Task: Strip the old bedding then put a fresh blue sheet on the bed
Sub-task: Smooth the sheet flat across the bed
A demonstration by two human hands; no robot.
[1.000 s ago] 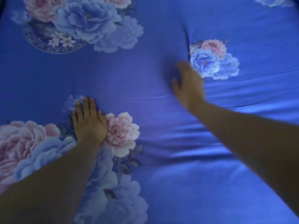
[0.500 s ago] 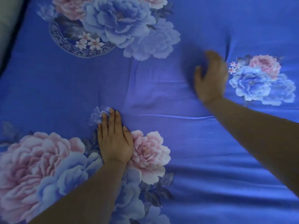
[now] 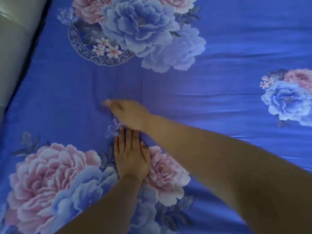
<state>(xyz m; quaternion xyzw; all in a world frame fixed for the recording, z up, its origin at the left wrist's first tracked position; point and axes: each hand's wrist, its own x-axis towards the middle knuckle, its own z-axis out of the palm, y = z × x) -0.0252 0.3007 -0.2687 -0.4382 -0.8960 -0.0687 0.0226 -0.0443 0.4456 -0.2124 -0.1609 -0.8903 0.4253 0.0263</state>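
Right hand (image 3: 130, 114) has swept across from the far right, fingers extended, blurred, just beyond the left fingertips; left hand (image 3: 131, 157) stays pressed flat on the floral blue sheet (image 3: 228, 78) spread beneath both.

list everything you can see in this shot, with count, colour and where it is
blue sheet: one, blue with pink and blue printed flowers, spread across nearly the whole view, shallow creases on the right
pale padded surface: one, off-white, top left corner, beside the sheet's edge
dark gap: one, near black, strip between the sheet's edge and the pale surface
left hand: one, flat on the sheet, fingers straight, lower centre next to a printed pink flower
right hand: one, blurred, fingers extended, low over the sheet just above the left hand's fingertips, its forearm crossing in from the lower right
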